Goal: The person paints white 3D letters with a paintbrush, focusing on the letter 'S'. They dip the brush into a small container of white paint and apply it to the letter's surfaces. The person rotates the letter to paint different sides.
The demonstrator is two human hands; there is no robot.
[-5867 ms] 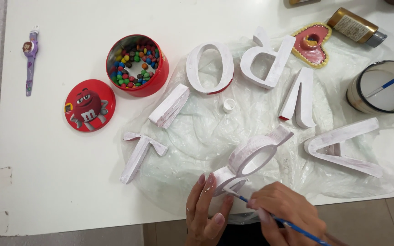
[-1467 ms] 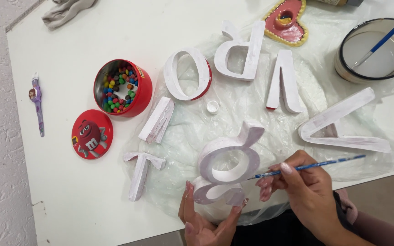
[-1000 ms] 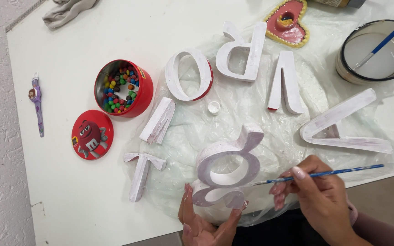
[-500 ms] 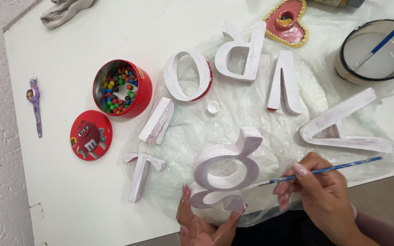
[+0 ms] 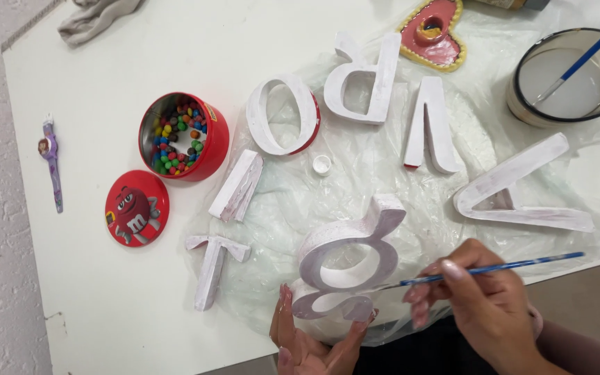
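Note:
My left hand (image 5: 307, 344) grips the lower end of a white-painted ampersand-shaped block (image 5: 348, 264) and props it on edge at the table's near side. My right hand (image 5: 484, 302) holds a thin blue-handled paintbrush (image 5: 487, 269), with the bristles touching the block's right side. Both rest over a sheet of clear plastic (image 5: 383, 180) spread on the white table (image 5: 105, 292).
More white letter blocks lie on the plastic: an O (image 5: 282, 114), an R (image 5: 362, 80), a V (image 5: 432, 125), an A (image 5: 522, 191), an I (image 5: 236, 186) and a T (image 5: 211, 267). A paint bowl (image 5: 567, 76) with a brush stands far right. A red candy tin (image 5: 185, 135), its lid (image 5: 137, 208), a small cap (image 5: 321, 164) and a purple toy watch (image 5: 51, 163) sit at left.
The ampersand block was lifted from lying flat to standing on edge in my left hand. My right hand moved the brush along its right side. The camera view shifted slightly.

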